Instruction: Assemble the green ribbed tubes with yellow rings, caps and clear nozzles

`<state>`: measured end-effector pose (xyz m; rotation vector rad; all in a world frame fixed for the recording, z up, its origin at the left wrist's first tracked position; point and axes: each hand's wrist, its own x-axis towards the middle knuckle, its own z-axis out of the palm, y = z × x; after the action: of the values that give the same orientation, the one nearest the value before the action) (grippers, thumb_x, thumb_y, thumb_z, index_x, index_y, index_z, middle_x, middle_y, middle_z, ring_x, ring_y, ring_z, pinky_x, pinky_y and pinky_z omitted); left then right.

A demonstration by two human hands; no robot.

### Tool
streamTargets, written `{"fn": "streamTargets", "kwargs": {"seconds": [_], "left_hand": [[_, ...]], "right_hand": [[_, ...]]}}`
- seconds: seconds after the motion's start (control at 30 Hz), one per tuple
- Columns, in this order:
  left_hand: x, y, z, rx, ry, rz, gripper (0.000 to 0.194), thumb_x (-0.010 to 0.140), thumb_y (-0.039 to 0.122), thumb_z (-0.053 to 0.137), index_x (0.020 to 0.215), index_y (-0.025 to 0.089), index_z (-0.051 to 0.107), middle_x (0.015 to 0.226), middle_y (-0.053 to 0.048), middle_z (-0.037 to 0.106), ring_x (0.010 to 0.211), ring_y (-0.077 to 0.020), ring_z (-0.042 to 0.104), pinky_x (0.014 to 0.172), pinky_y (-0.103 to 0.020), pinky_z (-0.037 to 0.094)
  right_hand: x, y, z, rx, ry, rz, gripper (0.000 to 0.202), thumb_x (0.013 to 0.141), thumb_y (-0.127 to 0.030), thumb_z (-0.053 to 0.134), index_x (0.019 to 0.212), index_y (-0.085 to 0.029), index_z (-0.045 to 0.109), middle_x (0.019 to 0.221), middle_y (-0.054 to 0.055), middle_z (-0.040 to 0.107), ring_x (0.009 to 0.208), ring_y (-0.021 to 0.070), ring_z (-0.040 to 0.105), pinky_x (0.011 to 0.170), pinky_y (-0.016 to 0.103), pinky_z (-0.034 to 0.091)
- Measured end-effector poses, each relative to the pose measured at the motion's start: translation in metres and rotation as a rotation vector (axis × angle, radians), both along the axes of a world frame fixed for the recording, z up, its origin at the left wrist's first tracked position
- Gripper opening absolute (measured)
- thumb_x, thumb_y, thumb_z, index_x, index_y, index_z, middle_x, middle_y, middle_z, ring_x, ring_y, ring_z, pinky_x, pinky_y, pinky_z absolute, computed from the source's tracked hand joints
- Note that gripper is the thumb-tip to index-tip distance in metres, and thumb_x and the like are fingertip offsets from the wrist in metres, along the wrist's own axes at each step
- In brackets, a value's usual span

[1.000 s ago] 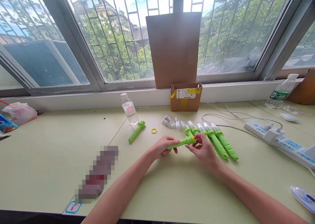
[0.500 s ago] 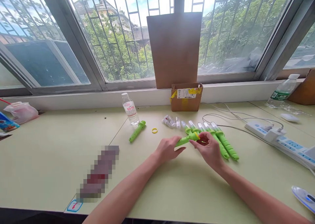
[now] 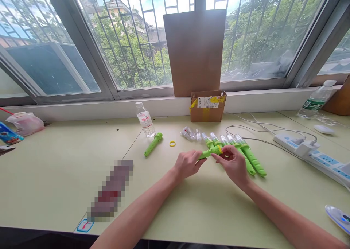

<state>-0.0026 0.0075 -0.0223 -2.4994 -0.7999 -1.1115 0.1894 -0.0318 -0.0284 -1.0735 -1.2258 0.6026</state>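
Held tube: a green tube [image 3: 207, 154] sits just right of the frame's centre, slanting slightly up toward the right, above the bench [image 3: 164, 212].
Left hand: the left hand [image 3: 188, 164] is curled closed around the tube's lower-left end, its back facing up.
Right hand: the right hand [image 3: 234, 165] has thumb and fingers drawn nearly together at the tube's yellow rim [image 3: 220, 149]; whether they grip the rim or the green beside it, I cannot tell.
Row of tubes: several green tubes with clear tips [image 3: 253, 159] lie side by side right of centre, partly behind the right hand.
Loose pieces: a yellow ring [image 3: 172, 143] lies flat near the middle, with a single green tube [image 3: 153, 144] to its left and small clear caps [image 3: 190, 134] to its right.
Bottle: a labelled clear bottle [image 3: 146, 121] stands upright just beyond the single tube.
Box: an open cardboard box [image 3: 207, 112] stands at the bench's back, upper centre.
Power strip: a white power strip [image 3: 314, 155] lies at the right of the frame.
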Motion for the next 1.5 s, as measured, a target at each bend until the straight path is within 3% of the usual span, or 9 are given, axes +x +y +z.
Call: {"fn": "streamTargets", "kwargs": {"seconds": [0.33,0.57,0.77,1.03,1.13,1.27,1.5], "left_hand": [[-0.008,0.002,0.011,0.025,0.15,-0.01,0.027,0.092,0.038,0.045,0.076,0.017,0.052,0.057,0.003,0.055,0.044,-0.0081,0.046,0.043,-0.024,0.024],[-0.018,-0.002,0.032,0.11,0.276,0.021,0.027,0.092,0.042,0.045,0.087,0.017,0.053,0.06,0.002,0.053,0.045,-0.0089,0.045,0.044,-0.025,0.022],[-0.02,-0.007,0.047,0.217,0.326,0.059,0.011,0.093,0.024,0.043,0.093,0.018,0.052,0.064,0.003,0.052,0.048,-0.0089,0.046,0.046,-0.025,0.025],[-0.019,-0.01,0.053,0.2,0.446,0.042,0.013,0.092,0.017,0.039,0.091,0.017,0.052,0.063,0.003,0.05,0.047,-0.0092,0.046,0.045,-0.027,0.025],[-0.023,-0.01,0.051,0.197,0.445,0.015,0.014,0.092,0.017,0.039,0.095,0.017,0.052,0.064,0.003,0.051,0.048,-0.0088,0.047,0.045,-0.026,0.025],[-0.028,-0.005,0.036,0.225,0.322,0.047,0.016,0.093,0.027,0.045,0.102,0.019,0.054,0.064,0.003,0.051,0.048,-0.009,0.046,0.046,-0.025,0.027],[-0.034,0.002,0.017,0.228,0.249,0.041,0.024,0.092,0.036,0.048,0.106,0.018,0.055,0.061,0.002,0.053,0.048,-0.01,0.047,0.046,-0.024,0.028]], "right_hand": [[-0.004,-0.005,0.005,-0.016,0.01,0.031,0.032,0.066,-0.034,0.079,0.076,-0.02,0.052,0.064,-0.003,0.053,0.053,0.0136,0.056,0.046,0.029,0.054],[-0.007,-0.009,0.011,-0.051,0.088,0.038,0.033,0.064,-0.034,0.081,0.076,-0.019,0.054,0.067,-0.002,0.056,0.054,0.0137,0.058,0.048,0.03,0.057],[-0.006,-0.009,0.022,-0.073,0.164,0.001,0.035,0.061,-0.036,0.082,0.076,-0.018,0.056,0.066,-0.002,0.058,0.05,0.0125,0.057,0.043,0.026,0.054],[-0.002,-0.006,0.021,-0.131,0.167,0.01,0.039,0.061,-0.042,0.082,0.075,-0.018,0.055,0.062,-0.002,0.057,0.045,0.0114,0.054,0.038,0.025,0.049],[-0.003,-0.007,0.02,-0.12,0.149,0.012,0.04,0.061,-0.042,0.081,0.076,-0.018,0.053,0.063,-0.002,0.057,0.047,0.0119,0.053,0.039,0.025,0.049],[-0.006,-0.008,0.015,-0.096,0.096,0.025,0.038,0.064,-0.043,0.079,0.078,-0.02,0.052,0.063,-0.003,0.055,0.05,0.0121,0.053,0.04,0.025,0.048],[-0.001,-0.006,0.006,-0.046,-0.155,0.045,0.041,0.067,-0.045,0.077,0.086,-0.02,0.052,0.078,0.002,0.058,0.057,0.0133,0.056,0.046,0.026,0.049]]}}
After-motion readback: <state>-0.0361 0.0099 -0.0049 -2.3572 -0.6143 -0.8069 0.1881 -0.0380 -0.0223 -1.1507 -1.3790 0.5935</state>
